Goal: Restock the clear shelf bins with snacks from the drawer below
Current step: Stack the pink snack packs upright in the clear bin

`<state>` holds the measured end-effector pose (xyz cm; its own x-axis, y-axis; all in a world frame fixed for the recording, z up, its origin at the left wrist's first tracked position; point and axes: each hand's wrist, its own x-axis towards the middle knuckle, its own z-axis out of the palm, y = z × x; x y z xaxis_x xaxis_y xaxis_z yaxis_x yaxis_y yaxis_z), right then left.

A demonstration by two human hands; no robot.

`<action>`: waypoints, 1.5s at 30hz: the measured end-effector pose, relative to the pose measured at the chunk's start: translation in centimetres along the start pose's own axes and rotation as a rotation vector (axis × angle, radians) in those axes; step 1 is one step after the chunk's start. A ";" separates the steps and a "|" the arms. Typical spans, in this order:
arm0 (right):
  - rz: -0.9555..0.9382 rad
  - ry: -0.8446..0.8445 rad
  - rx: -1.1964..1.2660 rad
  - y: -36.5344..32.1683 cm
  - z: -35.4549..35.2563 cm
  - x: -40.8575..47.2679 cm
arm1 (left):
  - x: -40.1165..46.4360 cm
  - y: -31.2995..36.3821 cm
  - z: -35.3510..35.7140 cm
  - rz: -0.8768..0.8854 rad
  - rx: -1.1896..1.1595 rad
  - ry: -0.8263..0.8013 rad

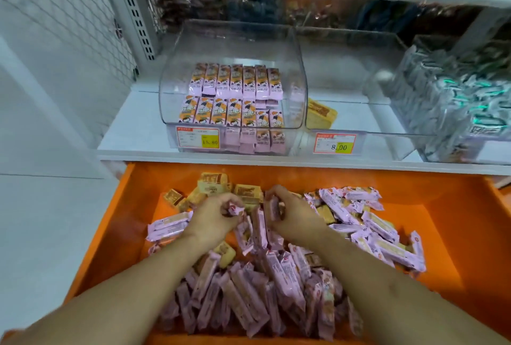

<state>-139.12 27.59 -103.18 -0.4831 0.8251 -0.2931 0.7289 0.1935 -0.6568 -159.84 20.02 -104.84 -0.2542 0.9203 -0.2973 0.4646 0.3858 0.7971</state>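
Head view, orange drawer [456, 234]: your left hand [213, 220] and right hand [290, 214] each pinch pink snack packs [260, 223], gathering stock for the part-filled bin [232, 40] above.

white mesh side panel [69, 26], price tags [198, 137]

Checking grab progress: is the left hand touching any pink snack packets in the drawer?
Touching. The head view shows the left hand with fingers curled around a pink snack packet above the orange drawer.
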 end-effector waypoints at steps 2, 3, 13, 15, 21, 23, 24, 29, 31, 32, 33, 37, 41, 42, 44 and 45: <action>-0.047 -0.005 0.042 -2.2 -2.1 -1.4 | -1.3 2.7 -1.5 0.048 -0.084 -0.034; -0.067 -0.010 0.061 -3.3 -3.2 -2.1 | -1.9 4.1 -2.2 0.064 -0.117 -0.036; -0.183 0.065 0.077 -11.2 -11.6 -9.2 | -8.8 14.6 -8.7 0.143 -0.428 -0.088; -0.170 0.094 0.132 -12.0 -11.8 -10.0 | -9.7 15.4 -9.1 0.111 -0.497 -0.091; -0.205 0.055 0.251 -13.6 -11.2 -10.4 | -9.8 16.1 -9.0 0.098 -0.457 -0.048; -0.206 0.013 0.302 -13.8 -11.7 -10.2 | -9.3 16.3 -9.2 0.108 -0.450 -0.008; -0.194 -0.005 0.314 -13.8 -12.1 -10.0 | -9.0 16.3 -9.4 0.106 -0.449 0.004; -0.173 0.022 0.231 -13.5 -13.4 -8.8 | -7.5 16.8 -10.2 0.083 -0.444 0.007; -0.157 0.044 0.171 -13.6 -13.6 -8.6 | -7.3 17.1 -10.3 0.091 -0.451 -0.008; -0.154 0.048 0.132 -13.7 -13.7 -8.4 | -7.2 17.2 -10.3 0.092 -0.466 -0.008; -0.158 0.050 0.098 -13.7 -13.7 -8.4 | -7.1 17.3 -10.3 0.086 -0.483 -0.009; -0.182 0.067 0.066 -13.8 -13.7 -8.2 | -7.2 17.8 -10.0 0.062 -0.513 -0.035; -0.205 0.072 0.065 -13.8 -13.5 -8.2 | -7.6 18.1 -9.9 0.063 -0.521 -0.053; -0.204 0.067 0.060 -13.9 -13.4 -8.4 | -7.7 18.2 -9.9 0.061 -0.524 -0.054; -0.205 0.059 0.059 -14.0 -13.2 -8.6 | -7.8 18.3 -9.8 0.063 -0.522 -0.055; -0.208 0.060 0.060 -13.9 -13.2 -8.7 | -7.8 18.3 -9.7 0.061 -0.514 -0.053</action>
<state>-138.69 24.72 -82.32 -0.5892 0.8010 -0.1061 0.5852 0.3324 -0.7397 -157.61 19.28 -82.85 -0.1897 0.9474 -0.2577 -0.0024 0.2620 0.9651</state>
